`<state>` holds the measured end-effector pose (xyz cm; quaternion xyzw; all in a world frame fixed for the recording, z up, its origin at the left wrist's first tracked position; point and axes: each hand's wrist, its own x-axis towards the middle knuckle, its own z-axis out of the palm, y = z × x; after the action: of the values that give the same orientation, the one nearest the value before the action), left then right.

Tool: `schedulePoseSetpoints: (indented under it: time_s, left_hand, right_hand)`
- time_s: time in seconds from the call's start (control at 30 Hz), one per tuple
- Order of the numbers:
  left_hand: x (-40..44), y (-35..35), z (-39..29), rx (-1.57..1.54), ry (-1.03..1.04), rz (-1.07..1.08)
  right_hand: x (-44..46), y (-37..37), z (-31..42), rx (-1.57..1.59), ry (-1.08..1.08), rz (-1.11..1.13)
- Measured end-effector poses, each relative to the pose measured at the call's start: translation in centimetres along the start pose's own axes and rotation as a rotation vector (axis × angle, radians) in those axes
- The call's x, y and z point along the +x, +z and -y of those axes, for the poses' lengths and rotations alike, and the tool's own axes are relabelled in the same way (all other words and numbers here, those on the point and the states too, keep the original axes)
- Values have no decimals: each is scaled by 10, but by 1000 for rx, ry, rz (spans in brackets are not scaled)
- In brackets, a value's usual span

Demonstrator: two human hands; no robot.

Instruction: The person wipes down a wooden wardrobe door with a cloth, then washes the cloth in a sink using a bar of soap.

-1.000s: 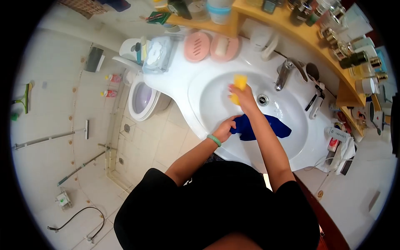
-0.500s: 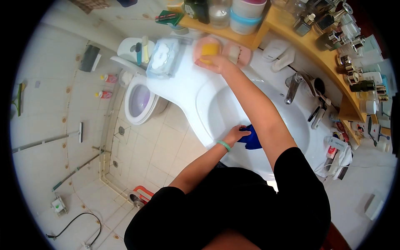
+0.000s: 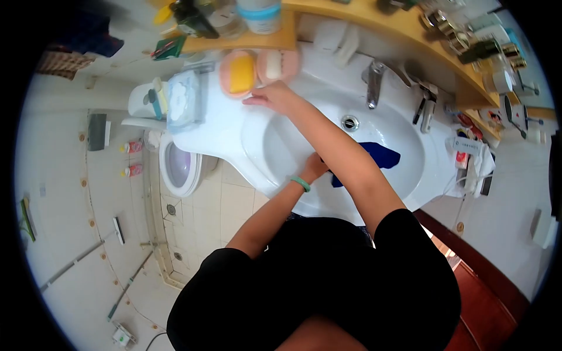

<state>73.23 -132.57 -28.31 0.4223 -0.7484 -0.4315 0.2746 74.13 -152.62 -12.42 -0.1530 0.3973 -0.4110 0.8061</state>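
A yellow soap bar point(image 3: 242, 74) lies on the left pink soap dish point(image 3: 225, 82). Just below and to the right of it is my right hand point(image 3: 272, 97), empty, fingers stretched toward the dish but apart from the soap. My left hand point(image 3: 315, 168) is at the near side of the white sink point(image 3: 284, 140), closed on the dark blue cloth point(image 3: 383, 155), its fingertips partly hidden behind my right forearm. The cloth lies in the basin, and my forearm covers its middle. A green bracelet point(image 3: 301, 183) circles my left wrist.
A second pink dish point(image 3: 289, 65) holds a white soap point(image 3: 273, 64). The faucet point(image 3: 374, 85) stands behind the drain. A wipes pack point(image 3: 184, 99) sits at the counter's left, near the toilet point(image 3: 180, 168). Bottles crowd the wooden shelf point(image 3: 374, 17) above.
My right hand has carried the yellow soap from over the basin to the left dish, let it go and drawn back a little. My left hand has stayed at the blue cloth. The view has shifted.
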Motion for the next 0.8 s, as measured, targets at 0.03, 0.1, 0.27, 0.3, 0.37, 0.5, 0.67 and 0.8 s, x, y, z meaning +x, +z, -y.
schedulePoseSetpoints:
  time_s: [0.03,0.1,0.27,0.3,0.37,0.5,0.67,0.8]
  left_hand:
    - [-1,-6,-6,9,6,7]
    - [9,-50,-59,-703,-618,183]
    - [16,-63,-94,-1093,-773,136]
    - [18,-65,-106,-1204,-780,65]
    - [18,-66,-114,-1317,-812,-52]
    - [21,-70,-127,-1364,-831,-97]
    - [21,-71,-110,-1365,-832,-79]
    - [27,-58,-92,-1301,-880,-208]
  right_hand:
    - [-25,-7,6,-3,33,-10]
    - [-81,-48,14,-305,-13,-31]
    - [-204,-208,-39,-1454,-313,-366]
    - [-226,-221,-54,-1745,-227,-492]
    - [-251,-227,-81,-1745,-90,-558]
    - [-235,-230,-113,-1707,-294,-687]
    - [-198,-230,-101,-1016,-825,-633]
    - [-212,-196,-69,73,-291,-437]
